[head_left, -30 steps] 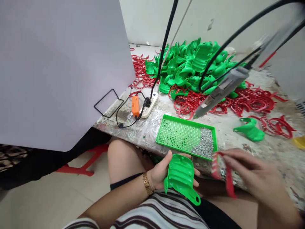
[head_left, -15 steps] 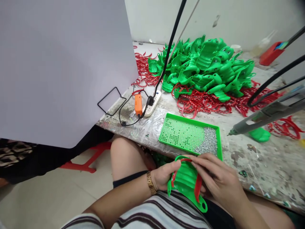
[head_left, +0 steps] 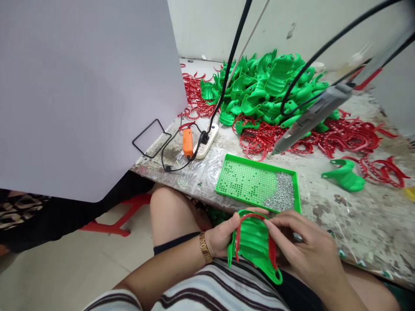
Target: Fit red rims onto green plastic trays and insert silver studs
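Green plastic shell (head_left: pixel 254 246), glossy (red strip (head_left: pixel 273 252) too)

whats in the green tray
The green tray holds rows of small dark pieces and a silver heap at its right end, hiding the tray floor beneath.

Left hand (head_left: pixel 220 236) just beside right hand (head_left: pixel 301 246)

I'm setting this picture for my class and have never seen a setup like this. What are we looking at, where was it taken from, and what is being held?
This view comes from a camera worn on a person's head, looking down at their hands. The left hand holds a green plastic piece with a handle, and the right hand pinches a red plastic strip along its edge. On the stained workbench lie a heap of green pieces, loose red strips and a green tray of small metal bits.
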`<state>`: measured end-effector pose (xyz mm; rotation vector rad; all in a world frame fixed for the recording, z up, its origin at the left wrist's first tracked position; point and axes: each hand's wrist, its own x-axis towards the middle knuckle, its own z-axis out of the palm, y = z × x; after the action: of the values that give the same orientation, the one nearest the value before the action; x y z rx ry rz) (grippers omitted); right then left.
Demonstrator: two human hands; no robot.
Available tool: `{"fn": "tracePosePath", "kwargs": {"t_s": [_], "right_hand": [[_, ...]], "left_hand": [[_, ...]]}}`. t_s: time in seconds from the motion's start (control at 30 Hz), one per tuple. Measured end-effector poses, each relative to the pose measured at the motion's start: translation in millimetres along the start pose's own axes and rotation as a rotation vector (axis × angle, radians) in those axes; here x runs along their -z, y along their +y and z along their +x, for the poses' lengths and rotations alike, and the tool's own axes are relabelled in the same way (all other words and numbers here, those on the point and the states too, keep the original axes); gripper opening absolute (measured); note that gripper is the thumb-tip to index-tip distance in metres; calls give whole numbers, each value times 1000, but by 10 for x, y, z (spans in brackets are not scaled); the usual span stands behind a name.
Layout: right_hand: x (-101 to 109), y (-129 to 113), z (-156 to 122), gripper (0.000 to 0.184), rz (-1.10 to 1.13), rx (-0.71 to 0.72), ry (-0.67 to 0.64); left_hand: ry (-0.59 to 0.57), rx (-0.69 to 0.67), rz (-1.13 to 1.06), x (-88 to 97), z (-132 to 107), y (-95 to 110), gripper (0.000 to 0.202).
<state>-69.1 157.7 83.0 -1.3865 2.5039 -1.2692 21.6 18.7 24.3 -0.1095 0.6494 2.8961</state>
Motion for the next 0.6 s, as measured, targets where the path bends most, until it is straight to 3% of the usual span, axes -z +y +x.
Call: {"fn": "tracePosePath", "kwargs": {"t_s": [0.33, 0.6], "right_hand": [[-21, -7, -9, 15, -39, -18, -8], [-35, 14, 3, 9, -25, 16, -25]], "left_hand": [[-42, -40, 13, 28, 4, -19, 77], [-45, -24, 2, 33, 18, -7, 78]]}}
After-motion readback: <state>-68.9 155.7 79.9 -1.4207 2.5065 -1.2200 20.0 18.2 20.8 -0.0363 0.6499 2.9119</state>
